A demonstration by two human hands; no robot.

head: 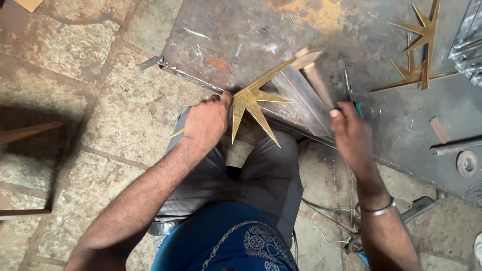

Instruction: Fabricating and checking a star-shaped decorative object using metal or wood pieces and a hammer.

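My left hand (207, 122) grips a gold-coloured, star-shaped metal piece (253, 100) with long thin points, holding it at the edge of a grey steel plate (241, 35). The star's long arm runs up and right across a few flat metal strips (306, 88) lying on the plate. My right hand (351, 133) is closed on a thin tool with a teal handle (359, 109), its metal shaft (347, 83) pointing away over the strips. The right hand and the strips look blurred by motion.
More gold spiked pieces (419, 55) lie at the plate's far right, beside a grey metal bar (454, 146) and a round washer (467, 163). Stone floor tiles (75, 75) lie to the left. Wire (331, 221) and a tool (416, 208) rest by my right knee.
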